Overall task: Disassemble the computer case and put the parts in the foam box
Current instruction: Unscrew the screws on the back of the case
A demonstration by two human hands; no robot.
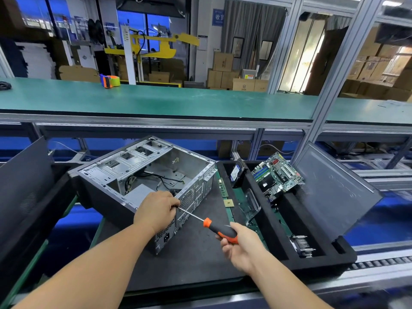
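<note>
An open grey computer case (pixel 142 172) lies on its side on a dark mat, with loose cables inside. My left hand (pixel 157 211) rests on the case's rear corner, fingers curled around the tip end of a screwdriver shaft. My right hand (pixel 242 244) grips the orange-and-black screwdriver (pixel 219 230) by its handle. The shaft points up-left at the case's rear panel. To the right, the black foam box (pixel 321 262) holds a motherboard (pixel 277 172), a hard drive (pixel 237 172) and a heatsink (pixel 302 245).
A RAM stick (pixel 223 187) and a CPU chip (pixel 229 203) lie on the mat between case and foam box. A clear plastic tray (pixel 250 202) sits in the box. Dark panels lean at left (pixel 24 186) and right (pixel 334 190). A tape dispenser (pixel 109 81) stands on the green shelf.
</note>
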